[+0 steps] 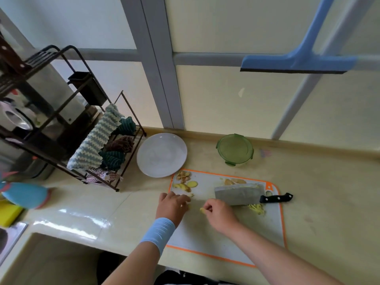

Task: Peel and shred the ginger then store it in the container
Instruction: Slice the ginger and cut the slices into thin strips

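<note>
My right hand [219, 212] pinches a small ginger piece [202, 210] between thumb and fingertips, over the middle of the cutting board [226, 239]. My left hand [173, 204] sits beside it at the board's left edge, fingers curled down; whether it holds anything I cannot tell. The cleaver [238, 194] lies flat just beyond my right knuckles, handle reaching past the board's right edge, with shreds [256, 209] beside the blade. More slices [186, 186] and peelings [183, 174] sit at the board's far left corner. The container [234, 150], lid apparently on, stands near the tabletop's back edge. The piece is small and probably slick, so it could slip from my pinch. A careless reach for the cleaver could catch my fingers on its edge or sweep shreds off the board.
</note>
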Action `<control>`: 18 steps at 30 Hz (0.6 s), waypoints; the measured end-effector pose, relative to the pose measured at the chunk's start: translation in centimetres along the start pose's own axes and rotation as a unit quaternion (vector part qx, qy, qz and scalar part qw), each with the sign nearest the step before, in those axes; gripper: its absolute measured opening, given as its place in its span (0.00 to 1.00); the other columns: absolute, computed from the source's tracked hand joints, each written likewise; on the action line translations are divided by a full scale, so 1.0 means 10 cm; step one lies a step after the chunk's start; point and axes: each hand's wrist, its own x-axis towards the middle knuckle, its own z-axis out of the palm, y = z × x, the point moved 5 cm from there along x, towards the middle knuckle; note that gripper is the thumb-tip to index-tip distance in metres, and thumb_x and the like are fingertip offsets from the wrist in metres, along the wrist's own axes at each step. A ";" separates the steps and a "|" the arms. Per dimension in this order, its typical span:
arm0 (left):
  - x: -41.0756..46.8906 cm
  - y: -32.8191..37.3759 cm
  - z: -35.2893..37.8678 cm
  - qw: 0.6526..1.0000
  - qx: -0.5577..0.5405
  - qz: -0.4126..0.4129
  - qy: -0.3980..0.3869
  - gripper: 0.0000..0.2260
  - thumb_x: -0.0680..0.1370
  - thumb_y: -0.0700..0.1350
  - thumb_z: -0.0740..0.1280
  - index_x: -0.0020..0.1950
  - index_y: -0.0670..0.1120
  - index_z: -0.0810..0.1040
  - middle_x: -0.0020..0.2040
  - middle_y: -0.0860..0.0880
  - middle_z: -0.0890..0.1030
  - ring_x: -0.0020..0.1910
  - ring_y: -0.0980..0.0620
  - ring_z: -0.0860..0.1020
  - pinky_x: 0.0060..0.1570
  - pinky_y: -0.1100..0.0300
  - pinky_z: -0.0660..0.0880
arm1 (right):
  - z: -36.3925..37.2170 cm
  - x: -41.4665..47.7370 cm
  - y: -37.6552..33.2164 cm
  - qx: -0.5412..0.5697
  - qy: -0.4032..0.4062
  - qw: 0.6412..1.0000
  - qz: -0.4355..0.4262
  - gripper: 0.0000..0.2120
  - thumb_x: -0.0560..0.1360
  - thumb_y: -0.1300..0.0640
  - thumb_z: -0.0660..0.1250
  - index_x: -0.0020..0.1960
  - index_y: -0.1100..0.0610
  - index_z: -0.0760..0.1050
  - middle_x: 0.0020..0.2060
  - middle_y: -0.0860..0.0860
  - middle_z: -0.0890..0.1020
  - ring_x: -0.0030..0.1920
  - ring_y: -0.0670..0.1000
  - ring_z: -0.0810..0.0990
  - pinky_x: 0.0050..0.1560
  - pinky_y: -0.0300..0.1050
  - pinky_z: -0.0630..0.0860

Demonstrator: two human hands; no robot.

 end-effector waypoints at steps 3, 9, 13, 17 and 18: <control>-0.16 0.09 -0.06 0.951 -0.249 -0.183 -0.008 0.07 0.77 0.48 0.71 0.54 0.53 0.85 0.44 0.57 0.82 0.46 0.56 0.79 0.52 0.65 0.71 | -0.08 0.00 0.04 0.039 -0.005 0.999 0.026 0.01 0.75 0.53 0.70 0.44 0.47 0.79 0.42 0.46 0.83 0.44 0.48 0.81 0.45 0.40 0.75; -0.44 0.16 0.22 0.911 -0.268 -0.299 -0.092 0.05 0.75 0.48 0.71 0.49 0.57 0.81 0.44 0.57 0.81 0.45 0.56 0.79 0.46 0.65 0.73 | -0.03 -0.01 0.09 0.100 -0.022 0.991 0.087 0.06 0.71 0.57 0.72 0.36 0.51 0.79 0.28 0.42 0.77 0.29 0.44 0.76 0.34 0.37 0.72; -0.43 0.21 0.28 0.932 -0.210 -0.285 -0.075 0.11 0.77 0.47 0.66 0.58 0.54 0.81 0.45 0.53 0.82 0.45 0.54 0.78 0.43 0.66 0.69 | 0.08 -0.06 0.16 0.099 -0.048 0.989 0.100 0.05 0.72 0.60 0.70 0.38 0.55 0.81 0.28 0.46 0.79 0.25 0.43 0.72 0.27 0.35 0.69; -0.44 0.27 0.32 0.945 -0.189 -0.246 -0.106 0.14 0.79 0.46 0.63 0.64 0.55 0.80 0.54 0.49 0.83 0.53 0.50 0.80 0.51 0.64 0.72 | 0.15 -0.05 0.17 0.108 -0.058 0.985 0.119 0.10 0.73 0.59 0.71 0.33 0.52 0.79 0.28 0.47 0.80 0.24 0.45 0.74 0.25 0.37 0.68; -0.45 0.25 0.32 0.945 -0.189 -0.244 -0.108 0.15 0.79 0.47 0.63 0.64 0.56 0.79 0.55 0.50 0.83 0.54 0.50 0.80 0.52 0.64 0.73 | 0.16 -0.03 0.15 0.111 -0.060 0.984 0.123 0.11 0.73 0.59 0.72 0.32 0.52 0.78 0.25 0.46 0.79 0.24 0.45 0.73 0.24 0.36 0.68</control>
